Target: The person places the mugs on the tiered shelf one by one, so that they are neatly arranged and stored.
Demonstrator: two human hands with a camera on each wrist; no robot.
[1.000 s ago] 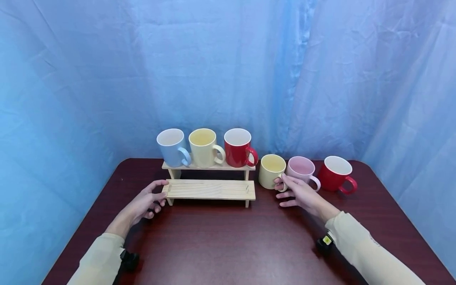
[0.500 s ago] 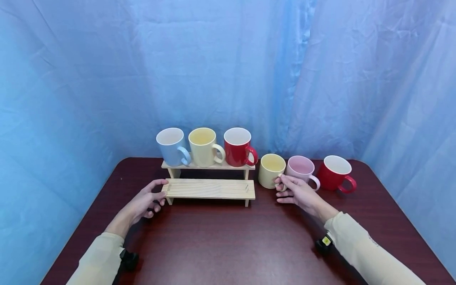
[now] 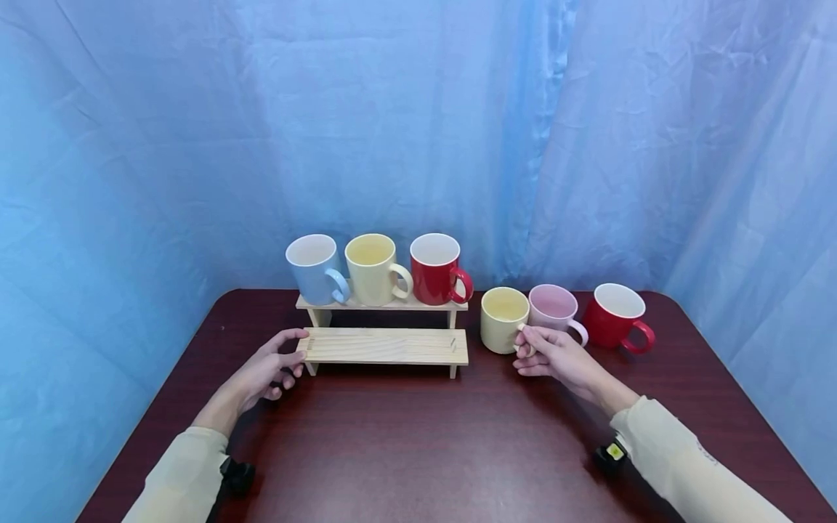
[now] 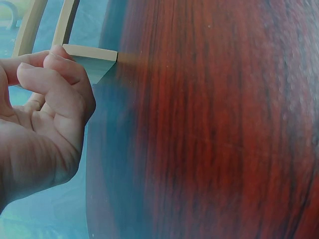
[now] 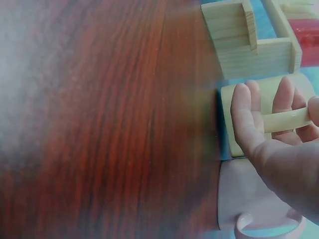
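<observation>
- Pink mug point(image 3: 552, 302): close against the yellow mug's right side, crowding the right hand point(image 3: 557, 361), which partly hides it.
- Red mug point(image 3: 604, 325): near the table's point(image 3: 405, 443) far right corner.
- Wooden rack point(image 3: 386, 345): near the table's far edge, bearing blue point(image 3: 312, 280), cream-yellow point(image 3: 370, 282) and red point(image 3: 431, 280) mugs on its upper board.
- Blue curtain point(image 3: 392, 131): behind the far edge.
- Left hand point(image 3: 261, 372): thumb and forefinger hold the lower board's left end.
- Yellow mug point(image 3: 500, 328): pale, glossy, upright, right of the rack; right hand pinches its handle; base contact unclear.
</observation>
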